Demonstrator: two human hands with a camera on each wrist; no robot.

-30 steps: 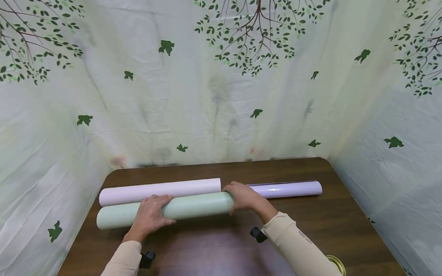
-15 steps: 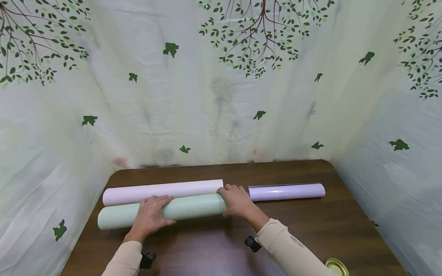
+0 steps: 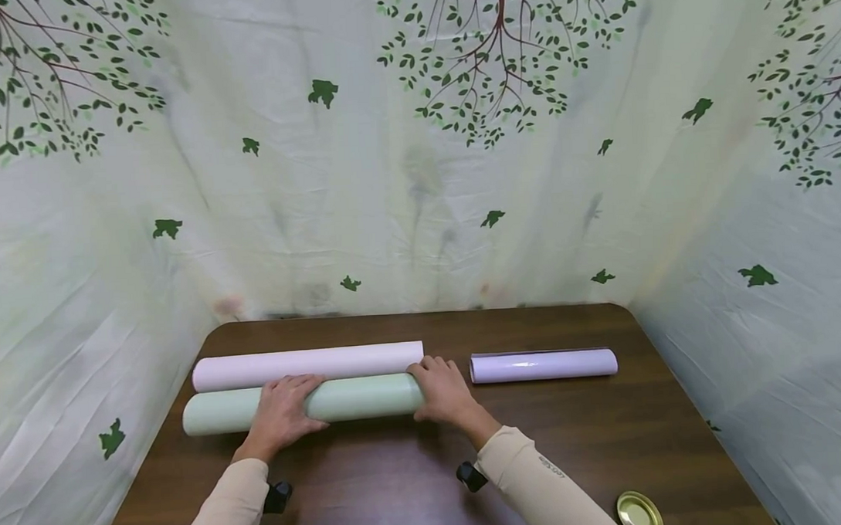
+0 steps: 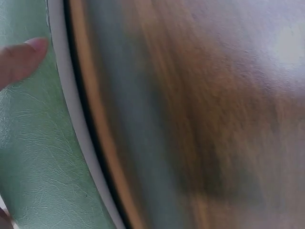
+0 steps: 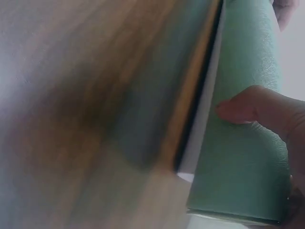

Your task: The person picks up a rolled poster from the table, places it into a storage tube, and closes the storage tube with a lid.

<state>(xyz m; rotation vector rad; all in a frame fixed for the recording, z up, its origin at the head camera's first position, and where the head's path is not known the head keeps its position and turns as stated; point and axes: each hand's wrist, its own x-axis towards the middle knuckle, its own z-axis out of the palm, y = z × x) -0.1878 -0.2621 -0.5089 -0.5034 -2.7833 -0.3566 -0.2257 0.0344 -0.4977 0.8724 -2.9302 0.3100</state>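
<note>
A pale green roll of textured sheet lies across the table in front of a pinkish-white roll. Around its middle, my left hand grips it, fingers over the top and thumb on the near side. My right hand holds its right end. In the right wrist view, the right thumb lies on the green surface near the roll's end, beside a whitish lengthwise edge. The left wrist view catches the left thumb against the green sheet. Most other fingers are hidden behind the roll.
A shorter glossy lilac roll lies right of my right hand, apart from it. Near the right front, a round gold-rimmed tape roll or lid sits on the brown table. Leaf-printed curtains surround the table's back and sides.
My right hand has shifted left along with the green roll's visible right end, opening a gap to the lilac roll. The left hand and the roll's left end stay nearly in place.
</note>
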